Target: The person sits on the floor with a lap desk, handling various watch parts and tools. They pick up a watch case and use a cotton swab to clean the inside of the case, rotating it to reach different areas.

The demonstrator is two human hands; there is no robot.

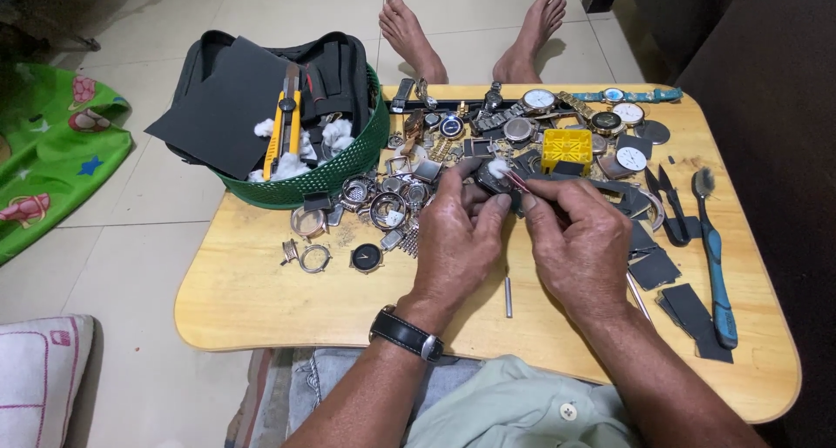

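My left hand [457, 235] pinches a small dark watch part [488, 180] over the middle of a low wooden table [261, 300]. A tuft of white cotton [497, 166] sits on top of that part. My right hand [579, 239] holds thin reddish tweezers [515, 181] whose tips reach the cotton. Both hands touch each other at the fingertips. A black-strapped wristwatch [407, 335] is on my left wrist. A short metal pin [509, 296] lies on the table just below my hands.
Several watch cases, dials and bands [383, 208] are strewn across the table's far half, with a yellow plastic block [566, 148]. A green basket [344, 165] holds a black pouch, yellow utility knife [286, 121] and cotton. At right lie black snips [669, 206], a blue toothbrush [716, 265] and dark sandpaper pieces [688, 309].
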